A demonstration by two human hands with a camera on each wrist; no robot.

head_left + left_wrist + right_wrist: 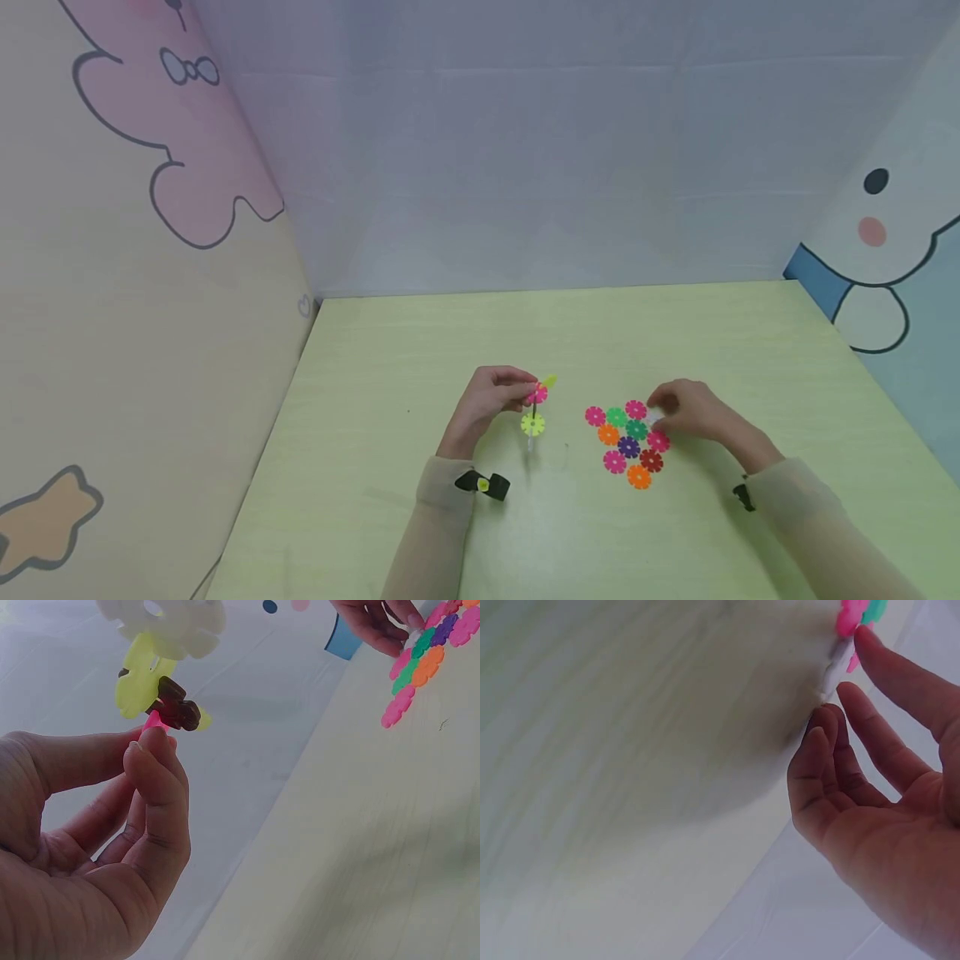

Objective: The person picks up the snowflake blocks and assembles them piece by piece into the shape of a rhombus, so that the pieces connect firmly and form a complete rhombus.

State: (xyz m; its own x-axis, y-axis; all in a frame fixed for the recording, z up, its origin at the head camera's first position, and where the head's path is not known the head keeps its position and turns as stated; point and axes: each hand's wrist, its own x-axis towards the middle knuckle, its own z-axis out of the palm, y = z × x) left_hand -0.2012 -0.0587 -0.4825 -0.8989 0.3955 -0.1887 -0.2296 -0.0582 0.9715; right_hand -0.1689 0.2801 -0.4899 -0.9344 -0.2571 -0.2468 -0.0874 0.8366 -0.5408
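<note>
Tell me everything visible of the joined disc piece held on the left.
The joined disc piece is a chain of notched, flower-like, plastic-looking discs in pink, dark, whitish and yellow-green, some turned crosswise. The left grip pinches its pink disc; the rest sticks out free, seemingly raised off the table, left of the loose discs.

Loose: four pink discs (614, 462), two orange (639, 477), one mint (616, 417), one emerald (636, 430), one purple (628, 447), one dark red (651, 461), one white disc (655, 416). Joined clusters (533, 422): one.
</note>
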